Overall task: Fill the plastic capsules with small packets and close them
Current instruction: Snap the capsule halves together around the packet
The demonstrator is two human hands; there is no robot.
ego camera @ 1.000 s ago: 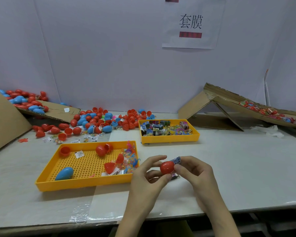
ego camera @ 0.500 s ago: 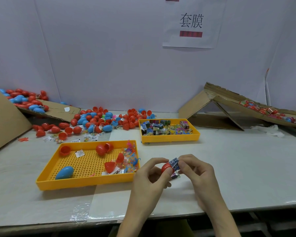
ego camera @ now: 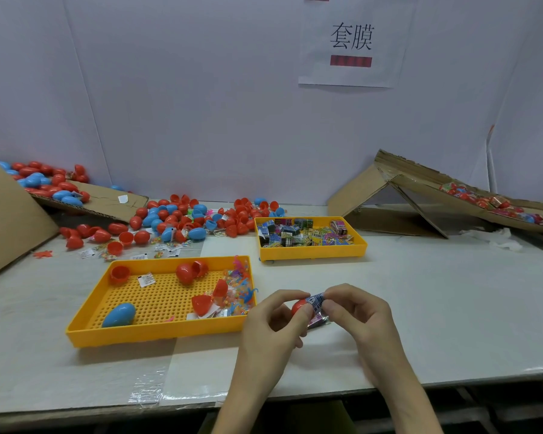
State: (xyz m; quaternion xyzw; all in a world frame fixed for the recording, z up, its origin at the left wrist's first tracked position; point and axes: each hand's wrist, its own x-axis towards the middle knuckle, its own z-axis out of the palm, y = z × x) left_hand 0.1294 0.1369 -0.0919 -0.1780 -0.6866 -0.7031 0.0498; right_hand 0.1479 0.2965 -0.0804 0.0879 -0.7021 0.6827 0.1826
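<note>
Your right hand (ego camera: pixel 355 311), pinching the small blue printed packet (ego camera: pixel 315 300), has pressed closer onto the red plastic capsule (ego camera: pixel 299 306) that your left hand (ego camera: pixel 273 321) grips at the yellow perforated tray's (ego camera: pixel 151 335) 3 o'clock; insertion seems underway, closing remains.

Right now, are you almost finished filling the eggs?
Not nearly. One closed blue plastic egg capsule lies in the near yellow tray, so that looks done. The left hand holds a red plastic capsule while the right hand pinches a small blue printed packet against it. Left: open red capsule halves in the tray.
</note>
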